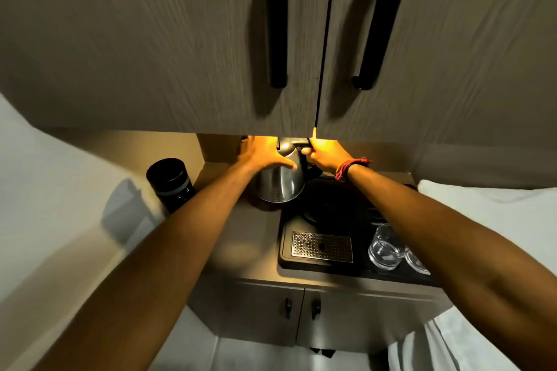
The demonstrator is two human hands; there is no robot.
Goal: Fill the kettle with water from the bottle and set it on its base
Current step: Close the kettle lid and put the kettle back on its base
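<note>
A steel kettle (280, 184) stands on the counter just left of a black tray (286, 259). My left hand (265, 156) lies flat against the kettle's upper body, thumb across the steel. My right hand (324, 156) is closed around the kettle's black handle at the top right. A round black kettle base (328, 202) sits at the back of the tray, to the right of the kettle. The kettle's lid is partly hidden under the upper cabinet's edge. No water bottle shows in the head view.
An upper cabinet (180, 54) with two black handles hangs low over the counter. A black cylindrical canister (170, 184) stands at the left. A metal drip grille (322, 246) and clear glasses (385, 250) sit on the tray. White fabric (488, 199) lies at the right.
</note>
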